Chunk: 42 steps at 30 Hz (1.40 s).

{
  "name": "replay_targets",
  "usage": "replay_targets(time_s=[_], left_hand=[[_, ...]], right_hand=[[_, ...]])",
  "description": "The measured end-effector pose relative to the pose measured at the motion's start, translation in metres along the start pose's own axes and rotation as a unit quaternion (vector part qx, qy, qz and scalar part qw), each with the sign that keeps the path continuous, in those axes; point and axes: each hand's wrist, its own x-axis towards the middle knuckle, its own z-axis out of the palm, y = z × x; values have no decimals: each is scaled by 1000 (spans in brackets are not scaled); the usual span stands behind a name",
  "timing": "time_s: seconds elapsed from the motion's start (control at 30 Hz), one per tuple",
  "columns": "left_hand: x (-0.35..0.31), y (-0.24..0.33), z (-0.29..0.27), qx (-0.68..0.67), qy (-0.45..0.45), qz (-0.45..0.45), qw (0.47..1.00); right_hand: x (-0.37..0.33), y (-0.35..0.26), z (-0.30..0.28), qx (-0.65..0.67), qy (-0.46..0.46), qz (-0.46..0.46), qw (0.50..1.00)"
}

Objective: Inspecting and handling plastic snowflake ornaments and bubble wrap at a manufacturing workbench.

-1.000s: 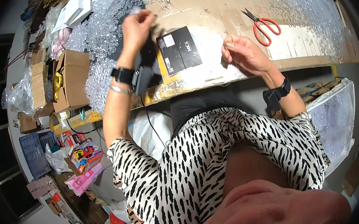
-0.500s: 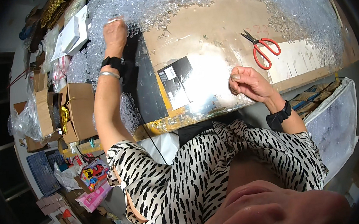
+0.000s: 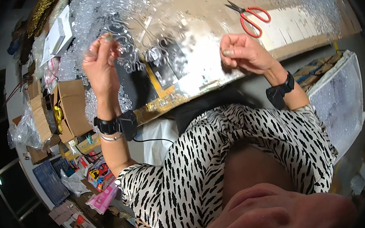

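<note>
Small clear plastic pieces, looped or hook-shaped [image 3: 156,51], are smeared by motion in front of and above the dark mat at the left of the worktable. Beside them my left hand [image 3: 101,64] is raised with thumb and fingers pinched together. Some clear bits show at its fingertips, but what it grips is not plain. Over the table's near edge my right hand [image 3: 246,53] is held closed, thumb against the curled fingers. Whatever lies inside it is hidden. Beyond that hand, red-handled scissors [image 3: 250,18] lie spread on the table.
A heap of clear pieces [image 3: 85,18] covers the far left, another pile [image 3: 306,1] the far right. A white box [image 3: 56,38], an opened carton [image 3: 72,105] and plastic bags crowd the left side. A large white sack [image 3: 336,102] stands at the right, below the table.
My left hand has come back from the heap toward me, and clear pieces now spread blurred across the mat. My right hand sits higher in view; the whole scene has shifted with the head.
</note>
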Motion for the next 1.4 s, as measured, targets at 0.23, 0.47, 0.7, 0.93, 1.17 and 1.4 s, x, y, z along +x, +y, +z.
replay_targets(time_s=[0.23, 0.47, 0.7, 0.93, 1.17, 1.4], left_hand=[[-48, -22, 19, -83, -11, -123, 989], [-56, -25, 32, -79, -39, -134, 987], [-65, -25, 54, 55, -82, -92, 991], [-51, -34, 42, -75, -68, -132, 986], [-43, -48, 26, -142, -12, -141, 980], [-42, -54, 18, -173, -1, -133, 976]], right_hand=[[0, -17, 31, -100, 17, -20, 995], [2, -21, 44, -173, 41, -4, 984], [11, -25, 65, -230, 28, -20, 973], [4, -26, 54, -275, 66, -71, 956], [1, -18, 17, -319, 118, -116, 933], [3, -10, 2, -281, 145, -17, 949]])
